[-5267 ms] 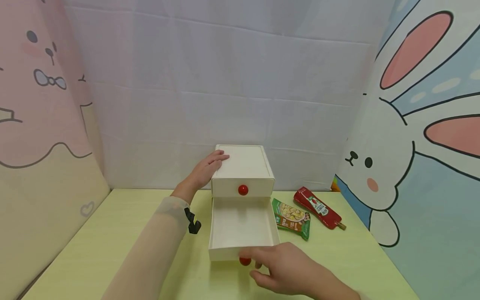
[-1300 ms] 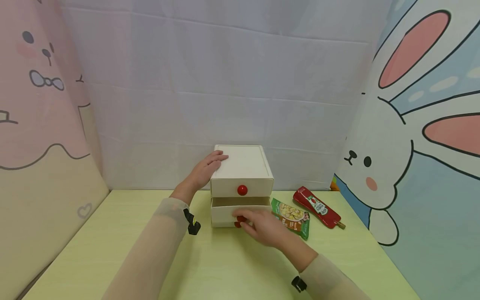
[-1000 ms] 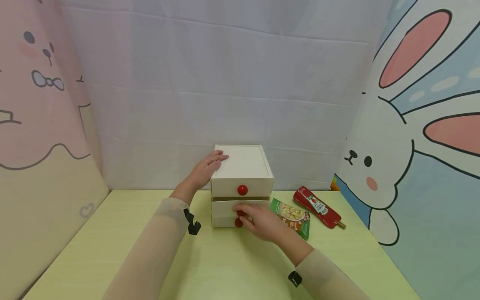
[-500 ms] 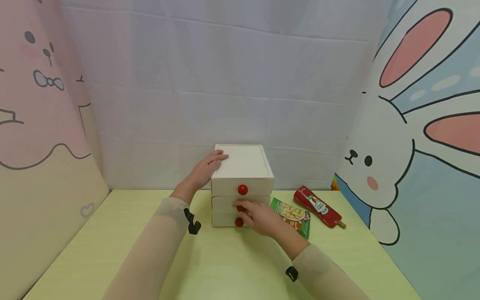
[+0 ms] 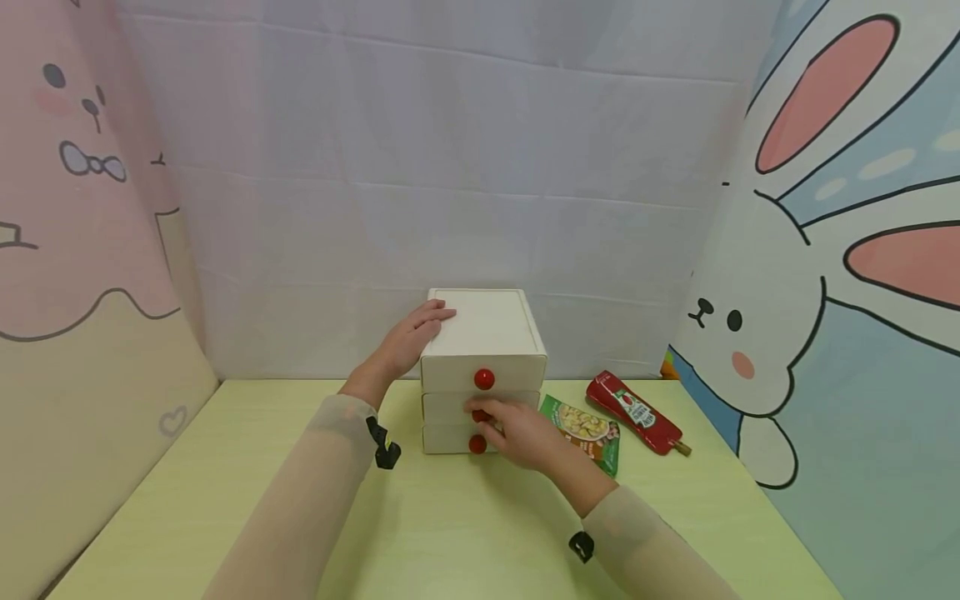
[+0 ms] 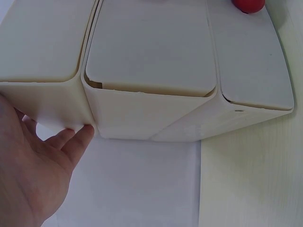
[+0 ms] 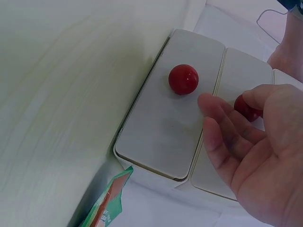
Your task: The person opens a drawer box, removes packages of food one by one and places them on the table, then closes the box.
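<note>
A white unit of three stacked drawers point(image 5: 487, 325) stands against the back cloth, all drawers pushed in. My left hand point(image 5: 408, 337) rests on its top left edge, fingers extended over the top; in the left wrist view the same hand point(image 6: 38, 165) lies along the unit's side. At the front, my right hand point(image 5: 528, 435) has its digits on the red knob point(image 7: 246, 109) of the middle drawer, pinching it and partly covering it. Its other fingers curl loosely. A top red knob point(image 5: 484, 379) and a bottom red knob point(image 5: 477, 444) stay untouched.
Right of the unit, a green and brown food packet point(image 5: 585, 429) lies partly behind my right arm. Farther right lies a red ketchup pouch point(image 5: 633, 412) with a gold cap. Printed cloths flank the pale yellow table point(image 5: 262, 467).
The middle drawer, pulled far out earlier, has slid back into the unit, with my right hand moving forward along with it. My left hand has stayed in place on the unit.
</note>
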Action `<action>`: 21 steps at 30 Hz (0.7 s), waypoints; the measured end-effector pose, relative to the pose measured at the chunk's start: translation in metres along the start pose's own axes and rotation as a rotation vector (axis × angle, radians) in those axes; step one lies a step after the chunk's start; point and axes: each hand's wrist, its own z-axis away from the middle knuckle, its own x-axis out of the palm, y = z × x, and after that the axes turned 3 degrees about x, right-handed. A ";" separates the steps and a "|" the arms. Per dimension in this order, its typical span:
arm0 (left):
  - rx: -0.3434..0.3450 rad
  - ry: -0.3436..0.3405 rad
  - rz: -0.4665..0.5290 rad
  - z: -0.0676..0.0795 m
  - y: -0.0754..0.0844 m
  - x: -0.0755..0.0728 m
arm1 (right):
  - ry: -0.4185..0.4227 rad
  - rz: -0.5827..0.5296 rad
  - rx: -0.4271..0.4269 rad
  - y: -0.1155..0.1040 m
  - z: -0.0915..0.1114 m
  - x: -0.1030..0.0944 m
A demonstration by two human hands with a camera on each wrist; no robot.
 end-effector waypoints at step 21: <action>0.001 -0.006 0.001 -0.003 -0.004 -0.001 | -0.232 0.030 0.019 0.007 0.005 0.005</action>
